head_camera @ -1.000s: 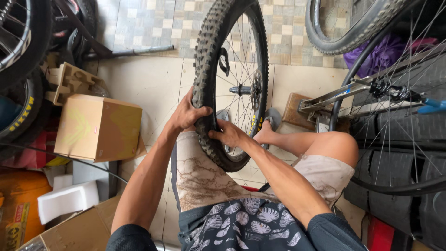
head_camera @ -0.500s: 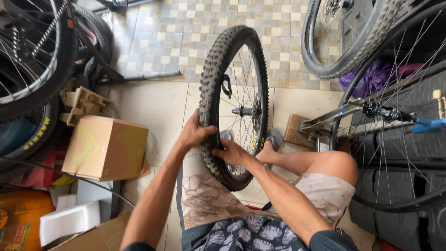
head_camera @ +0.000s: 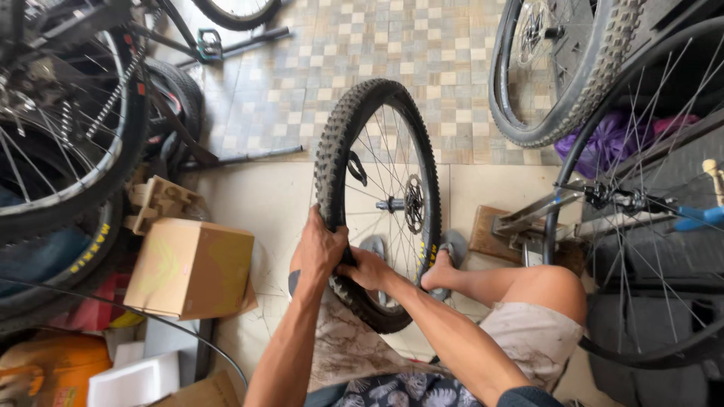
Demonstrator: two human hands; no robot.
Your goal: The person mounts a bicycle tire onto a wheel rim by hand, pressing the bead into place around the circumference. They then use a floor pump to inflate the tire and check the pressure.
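Knobby bicycle tyre [head_camera: 332, 162]: probably stiff, grippy; standing upright, being gripped at lower tread, left hand [head_camera: 320, 252] fingers curled around, right hand [head_camera: 367, 269] fingers pinching sidewall.

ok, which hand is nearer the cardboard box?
Left. The left hand grips the knobby tyre on the side facing the cardboard box; the right hand holds the tyre further from it.
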